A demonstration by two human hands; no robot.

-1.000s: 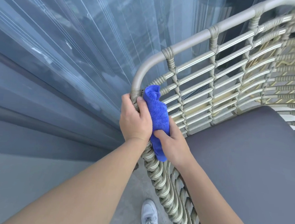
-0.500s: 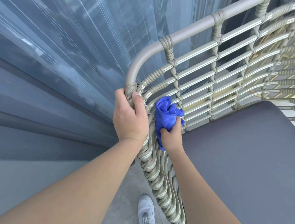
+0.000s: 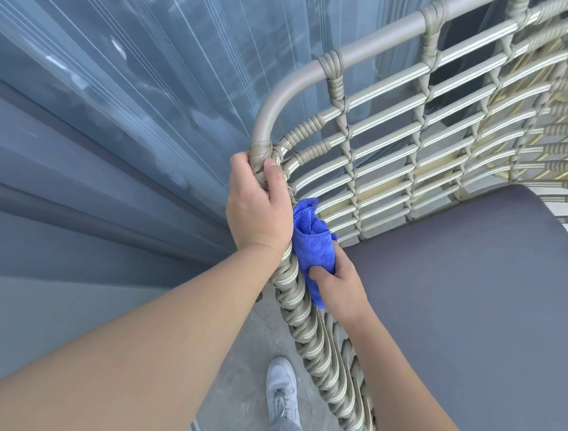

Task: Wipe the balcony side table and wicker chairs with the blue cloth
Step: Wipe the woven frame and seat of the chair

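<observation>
The blue cloth (image 3: 312,248) is bunched against the inner face of the wicker chair's woven arm rail (image 3: 304,317), just above the corner of the grey seat cushion (image 3: 474,300). It is gripped by the right hand (image 3: 337,282), whose thumb is pressed into the fabric; the other fingers are hidden behind the cloth. The left hand (image 3: 259,209) is wrapped around the rail at the bend of the metal frame tube (image 3: 359,50), touching the cloth's upper left edge.

The rail's long axis runs from about 11 o'clock at the bend down to 5 o'clock toward the viewer. From the right hand, the unwiped length is judged to lie at 5 o'clock, along that axis. The right hand is the nearer one; the left serves as a brace.
</observation>
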